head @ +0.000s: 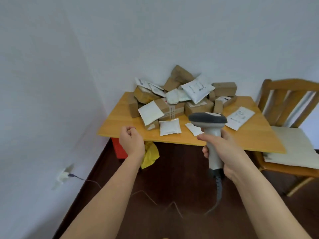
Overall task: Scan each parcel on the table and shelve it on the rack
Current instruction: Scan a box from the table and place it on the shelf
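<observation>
1. Cable (217, 192) risk: the coiled lead hung from the barcode scanner (209, 130) and trailed over the dark floor (172, 178) near a second wire running to the wall socket (64, 175). A step forward could have snagged either.
2. Right hand (222, 150) was wrapped round the scanner handle, fingers clamped, scanner head aimed toward the table. Grip looked firm; a tug on the lead was the likelier way to lose it.
3. Left hand (132, 140) hovered at the near table edge, fingers curled in, holding nothing. It had to pick one-handed.
4. Small white mailers (170, 128) lay loose near the front of the wooden table (255, 135); flat and slick, probably easy to slide off when pinched.
5. Parcel heap (179, 99) of cardboard boxes and poly bags was stacked against the wall corner. Pulling a lower box would likely have toppled those above it.
6. Labels on several faced away, so misreads were plausible.
7. Rack wasn't in view; carry path unknown. Wooden chair (290, 128) stood just right of the table.
</observation>
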`<state>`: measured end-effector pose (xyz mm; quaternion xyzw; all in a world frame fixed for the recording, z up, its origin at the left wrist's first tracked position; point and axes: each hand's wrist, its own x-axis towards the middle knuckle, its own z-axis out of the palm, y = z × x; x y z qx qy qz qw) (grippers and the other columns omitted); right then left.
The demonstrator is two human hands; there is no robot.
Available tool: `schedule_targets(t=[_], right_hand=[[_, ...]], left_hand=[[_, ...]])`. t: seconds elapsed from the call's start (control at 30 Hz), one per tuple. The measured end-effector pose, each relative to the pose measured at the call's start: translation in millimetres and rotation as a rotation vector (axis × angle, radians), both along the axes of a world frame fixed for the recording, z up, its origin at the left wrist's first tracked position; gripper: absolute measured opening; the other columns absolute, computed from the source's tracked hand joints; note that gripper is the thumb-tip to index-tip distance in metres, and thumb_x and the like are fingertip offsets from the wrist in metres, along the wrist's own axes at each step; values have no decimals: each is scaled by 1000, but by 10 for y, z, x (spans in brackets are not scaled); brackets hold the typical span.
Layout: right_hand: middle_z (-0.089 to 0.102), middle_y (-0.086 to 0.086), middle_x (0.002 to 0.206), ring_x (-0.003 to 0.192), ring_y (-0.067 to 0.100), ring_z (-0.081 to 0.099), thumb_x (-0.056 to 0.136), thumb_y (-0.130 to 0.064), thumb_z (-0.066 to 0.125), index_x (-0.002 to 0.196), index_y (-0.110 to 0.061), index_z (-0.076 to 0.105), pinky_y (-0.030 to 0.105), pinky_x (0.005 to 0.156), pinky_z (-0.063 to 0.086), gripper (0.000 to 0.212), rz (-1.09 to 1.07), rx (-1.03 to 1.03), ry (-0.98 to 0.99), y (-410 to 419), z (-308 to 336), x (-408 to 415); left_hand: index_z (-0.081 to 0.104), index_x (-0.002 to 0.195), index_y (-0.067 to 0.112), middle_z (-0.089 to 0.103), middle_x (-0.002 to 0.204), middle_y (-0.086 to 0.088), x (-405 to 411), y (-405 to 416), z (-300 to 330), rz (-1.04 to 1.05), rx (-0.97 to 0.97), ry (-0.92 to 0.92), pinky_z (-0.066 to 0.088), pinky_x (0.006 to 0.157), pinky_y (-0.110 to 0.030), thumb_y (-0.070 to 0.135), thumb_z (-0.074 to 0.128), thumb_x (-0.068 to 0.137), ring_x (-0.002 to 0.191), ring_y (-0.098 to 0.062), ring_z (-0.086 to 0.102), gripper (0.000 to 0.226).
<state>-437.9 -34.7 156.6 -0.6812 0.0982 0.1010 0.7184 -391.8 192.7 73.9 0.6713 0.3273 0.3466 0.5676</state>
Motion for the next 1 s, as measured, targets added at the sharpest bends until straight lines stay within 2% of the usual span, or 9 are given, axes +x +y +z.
schedule_targets(t=[0.07, 0.2, 0.3, 0.5, 0.57, 0.67, 0.77, 0.9, 1.0], right_hand=[[59, 6, 77, 49, 8, 54, 87, -13, 71, 111, -12, 61, 24, 49, 46, 26, -53, -11, 2, 24, 16, 416], [60, 6, 74, 52, 12, 54, 86, -13, 72, 108, -16, 64, 26, 50, 46, 23, -124, -32, 6, -23, 96, 1133], [62, 9, 79, 52, 14, 54, 86, -13, 72, 109, -14, 65, 29, 53, 46, 24, -189, -40, 23, -152, 53, 1555], [63, 16, 83, 50, 13, 53, 86, -11, 71, 109, -11, 64, 29, 53, 46, 23, -299, -31, 67, -591, -119, 2309], [62, 13, 81, 49, 13, 53, 86, -11, 71, 108, -10, 64, 29, 52, 46, 23, -332, -21, 78, -771, -204, 2618], [59, 9, 76, 51, 14, 53, 87, -8, 69, 108, -10, 63, 30, 52, 47, 22, -335, 16, 76, -1026, -321, 3205], [61, 11, 83, 53, 14, 53, 87, -9, 67, 107, -12, 62, 30, 54, 48, 21, -282, 43, 86, -1272, -416, 3798], [63, 13, 90, 54, 12, 54, 87, -13, 68, 112, -14, 60, 28, 54, 48, 26, -221, 39, 122, -1679, -474, 4483], [63, 12, 89, 55, 12, 54, 88, -12, 67, 113, -13, 59, 27, 54, 48, 26, -215, 15, 139, -1946, -487, 4955]], left_hand=[[57, 90, 7, 51, 75, 4, 514, -3, -26, -38, -22, 35, 34, 54, -19, 0, 39, 93, 66, -11, 45, 20], [56, 91, 9, 50, 75, 5, 1468, -53, 17, -125, -28, 92, 35, 54, -17, 1, 40, 95, 66, -11, 47, 18], [58, 95, 8, 51, 78, 3, 2034, -227, -72, -190, -26, 126, 36, 57, -26, 4, 40, 97, 67, -10, 48, 19], [56, 99, 13, 58, 93, -4, 2972, -778, -319, -332, -122, 231, 48, 70, -35, 7, 40, 98, 78, -16, 54, 17], [54, 102, 16, 62, 95, -9, 3271, -947, -433, -404, -168, 272, 53, 65, -37, 10, 36, 101, 76, -22, 58, 19], [49, 111, 14, 60, 86, -9, 3755, -1152, -558, -482, -232, 361, 47, 55, -27, 16, 36, 105, 62, -18, 54, 15], [47, 117, 12, 61, 94, -8, 4299, -1298, -697, -454, -295, 453, 51, 56, -25, 23, 44, 103, 63, -18, 57, 18], [42, 131, 10, 60, 110, -12, 4937, -1549, -850, -358, -534, 487, 58, 63, -31, 27, 58, 98, 71, -20, 62, 40], [42, 138, 10, 59, 124, -13, 5315, -1704, -946, -259, -675, 441, 58, 52, -28, 28, 67, 93, 82, -22, 68, 54]])
